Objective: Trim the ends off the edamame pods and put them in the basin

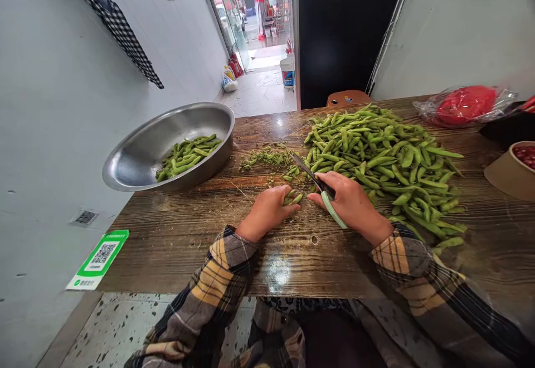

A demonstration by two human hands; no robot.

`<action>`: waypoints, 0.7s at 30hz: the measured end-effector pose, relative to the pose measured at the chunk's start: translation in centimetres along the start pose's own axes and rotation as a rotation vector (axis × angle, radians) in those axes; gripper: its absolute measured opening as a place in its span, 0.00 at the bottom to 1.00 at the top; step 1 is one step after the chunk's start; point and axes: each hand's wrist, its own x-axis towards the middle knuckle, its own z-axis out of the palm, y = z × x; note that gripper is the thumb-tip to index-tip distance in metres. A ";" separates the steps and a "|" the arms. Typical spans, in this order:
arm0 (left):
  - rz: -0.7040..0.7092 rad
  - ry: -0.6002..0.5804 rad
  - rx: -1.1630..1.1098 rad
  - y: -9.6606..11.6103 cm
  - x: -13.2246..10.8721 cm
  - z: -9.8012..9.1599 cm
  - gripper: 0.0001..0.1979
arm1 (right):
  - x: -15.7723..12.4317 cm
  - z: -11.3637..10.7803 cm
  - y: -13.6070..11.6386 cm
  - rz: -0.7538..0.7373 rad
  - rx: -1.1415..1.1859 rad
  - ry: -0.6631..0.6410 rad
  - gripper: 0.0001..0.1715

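Observation:
My left hand point(267, 209) lies on the wooden table point(188, 234), its fingers closed round a few green bean pods point(292, 197). My right hand point(351, 203) grips a pair of scissors point(314, 178) with light green handles; the dark blades point up and left, close to the held pods. A big heap of green pods point(384, 161) spreads just beyond and to the right of my right hand. Cut pods point(188, 156) lie inside a metal basin point(137, 161) at the table's left end.
Small green trimmings point(267, 158) are scattered between basin and heap. A red thing in a plastic bag point(466, 105) and a brown bowl point(507, 175) stand at the right. A QR sticker point(99, 259) is on the left wall. An open doorway lies beyond the table.

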 end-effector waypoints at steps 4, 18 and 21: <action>0.032 0.012 0.027 -0.5 0.1 -0.1 0.11 | 0.0 -0.1 -0.1 0.001 -0.008 -0.036 0.19; -0.202 0.135 -0.836 0.8 -0.4 -1.6 0.15 | -0.1 -0.2 -0.8 0.044 0.095 -0.160 0.27; -0.166 0.106 -0.594 1.4 -0.5 -1.8 0.14 | -0.2 -0.1 -0.9 0.028 0.115 -0.168 0.27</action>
